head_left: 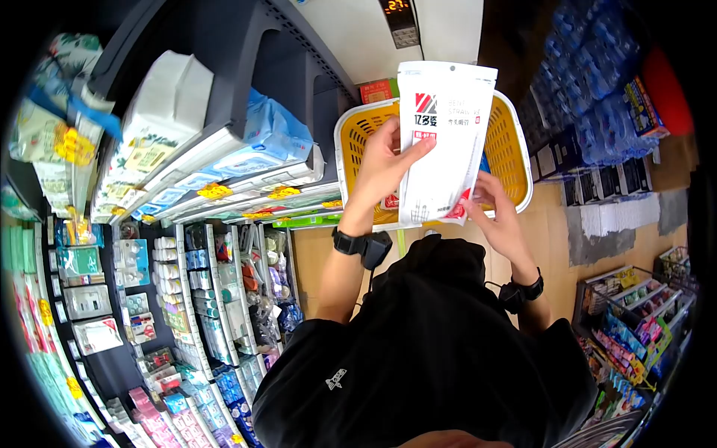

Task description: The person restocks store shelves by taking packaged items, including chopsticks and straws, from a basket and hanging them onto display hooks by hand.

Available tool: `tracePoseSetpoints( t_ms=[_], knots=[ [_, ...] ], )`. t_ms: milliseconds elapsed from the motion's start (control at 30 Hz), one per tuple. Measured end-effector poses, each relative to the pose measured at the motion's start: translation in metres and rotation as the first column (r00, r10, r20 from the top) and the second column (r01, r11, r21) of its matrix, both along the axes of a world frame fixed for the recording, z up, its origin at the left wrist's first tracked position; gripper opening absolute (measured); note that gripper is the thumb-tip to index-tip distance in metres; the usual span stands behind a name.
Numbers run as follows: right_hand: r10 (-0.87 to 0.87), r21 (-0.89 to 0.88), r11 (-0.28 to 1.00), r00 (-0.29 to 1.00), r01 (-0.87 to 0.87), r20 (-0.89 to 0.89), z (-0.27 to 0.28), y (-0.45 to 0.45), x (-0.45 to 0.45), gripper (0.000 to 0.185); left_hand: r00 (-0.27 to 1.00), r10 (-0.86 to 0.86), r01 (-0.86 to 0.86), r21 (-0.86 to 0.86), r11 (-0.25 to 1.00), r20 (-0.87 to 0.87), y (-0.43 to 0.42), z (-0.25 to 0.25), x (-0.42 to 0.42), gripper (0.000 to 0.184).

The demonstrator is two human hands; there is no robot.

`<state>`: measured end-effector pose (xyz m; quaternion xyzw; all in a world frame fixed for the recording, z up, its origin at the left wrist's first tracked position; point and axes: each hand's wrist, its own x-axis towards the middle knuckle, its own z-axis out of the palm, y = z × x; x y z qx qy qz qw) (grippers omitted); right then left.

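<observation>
A white packet with red and black print (448, 149) is held upright between my two hands, over a yellow basket with a white rim (523, 142). My left hand (386, 166) grips its left edge, the thumb lying across the front. At the packet's lower right edge, my right hand (493, 210) has its fingers around the side near the red corner. The packet hides most of the basket's inside; a bit of something red shows beside its lower left edge, and something blue to its right.
Shelves with blue packs (272, 134) and white packs (168, 104) stand at the left, with hanging goods below. Wrapped blue bottles (597, 82) are stacked at the upper right. A low rack of colourful packets (627, 328) stands at the lower right.
</observation>
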<state>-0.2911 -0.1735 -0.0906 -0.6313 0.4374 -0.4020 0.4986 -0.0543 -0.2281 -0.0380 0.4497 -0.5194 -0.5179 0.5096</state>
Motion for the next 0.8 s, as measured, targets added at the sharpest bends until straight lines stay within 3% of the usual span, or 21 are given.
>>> tracePoseSetpoints(
  t_ms=[200, 567, 800],
  knots=[
    [0.195, 0.133, 0.965, 0.959, -0.225, 0.207, 0.009, 0.014, 0.015, 0.041, 0.978, 0.155, -0.154, 0.012, 0.988, -0.142, 0.06, 0.011, 0.013, 0.039],
    [0.397, 0.037, 0.909, 0.888, -0.416, 0.232, 0.019, 0.055, 0.076, 0.029, 0.904, 0.383, -0.383, 0.037, 0.923, -0.188, 0.197, 0.025, 0.066, 0.039],
    [0.6, 0.045, 0.776, 0.759, -0.629, 0.251, 0.034, 0.099, 0.151, 0.029, 0.794, 0.57, -0.559, 0.113, 0.821, -0.212, 0.301, 0.029, 0.108, 0.046]
  ],
)
